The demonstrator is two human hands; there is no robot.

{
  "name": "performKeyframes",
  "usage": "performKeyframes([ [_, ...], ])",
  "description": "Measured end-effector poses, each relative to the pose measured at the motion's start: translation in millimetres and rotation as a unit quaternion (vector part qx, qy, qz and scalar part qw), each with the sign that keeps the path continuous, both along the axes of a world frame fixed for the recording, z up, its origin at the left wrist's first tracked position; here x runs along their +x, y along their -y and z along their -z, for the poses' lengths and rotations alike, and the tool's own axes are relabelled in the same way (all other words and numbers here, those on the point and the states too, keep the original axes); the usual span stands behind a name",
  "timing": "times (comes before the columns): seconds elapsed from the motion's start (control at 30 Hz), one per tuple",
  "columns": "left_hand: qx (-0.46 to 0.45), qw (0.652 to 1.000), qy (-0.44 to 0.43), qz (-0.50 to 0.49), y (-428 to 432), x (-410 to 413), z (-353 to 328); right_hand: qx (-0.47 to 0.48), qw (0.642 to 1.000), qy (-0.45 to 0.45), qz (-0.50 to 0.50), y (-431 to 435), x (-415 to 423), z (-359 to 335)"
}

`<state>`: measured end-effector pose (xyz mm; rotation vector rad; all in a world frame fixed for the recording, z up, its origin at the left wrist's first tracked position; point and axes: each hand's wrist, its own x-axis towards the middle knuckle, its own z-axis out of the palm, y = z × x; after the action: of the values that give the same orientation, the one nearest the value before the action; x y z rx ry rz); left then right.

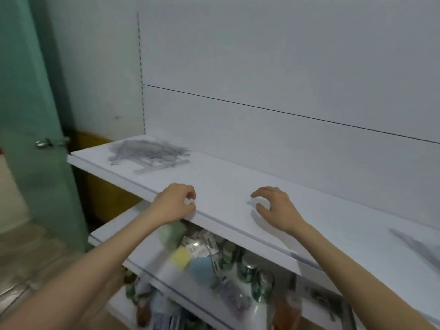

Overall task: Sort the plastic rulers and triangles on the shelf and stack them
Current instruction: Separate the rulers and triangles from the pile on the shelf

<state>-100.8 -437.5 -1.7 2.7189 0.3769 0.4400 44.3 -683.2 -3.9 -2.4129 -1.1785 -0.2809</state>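
Note:
A loose heap of clear plastic rulers and triangles (150, 152) lies at the far left end of the white shelf (226, 177). A second grey-clear stack of plastic pieces (419, 246) shows at the right edge, partly cut off by the frame. My left hand (175, 202) hovers at the shelf's front edge with fingers loosely curled, holding nothing. My right hand (276, 208) hovers over the middle of the shelf, fingers curved and spread, also holding nothing. Both hands are well apart from either pile.
Below is a lower shelf (152, 265) crowded with green cans (262, 282), packets, a yellow pad (181, 257) and bottles. A frosted glass door with a metal handle (45, 142) stands to the left. The white back panel (285, 67) rises behind the shelf.

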Motion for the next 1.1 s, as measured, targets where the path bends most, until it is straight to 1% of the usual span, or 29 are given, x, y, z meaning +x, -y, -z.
performKeyframes([
  [0.1,-0.018,0.999,0.006,-0.034,-58.9,-38.7,0.4,0.016,0.999,-0.013,-0.032,-70.7,-19.2,-0.3],
  [0.33,-0.033,0.997,0.001,-0.075,-208.2,-123.4,11.1,0.027,0.996,-0.038,-0.082,-225.9,-63.2,-2.0],
  [0.53,-0.045,0.992,0.006,-0.121,-299.9,-152.2,24.5,0.021,0.995,-0.058,-0.082,-313.3,-77.5,0.9],
  [0.73,-0.062,0.992,0.007,-0.109,-354.0,-128.8,37.5,0.010,0.997,-0.060,-0.050,-365.0,-52.7,3.6],
  [0.87,-0.069,0.993,0.036,-0.086,-383.3,-91.8,36.3,0.011,0.999,-0.045,-0.022,-392.1,-15.9,2.0],
  [1.0,-0.051,0.994,0.072,-0.064,-412.1,-46.0,30.0,0.015,1.000,-0.021,0.002,-421.9,23.2,-1.0],
  [1.1,-0.046,0.994,0.086,-0.051,-432.5,-3.2,18.4,-0.041,0.999,-0.008,0.001,-445.9,50.1,-2.8],
])
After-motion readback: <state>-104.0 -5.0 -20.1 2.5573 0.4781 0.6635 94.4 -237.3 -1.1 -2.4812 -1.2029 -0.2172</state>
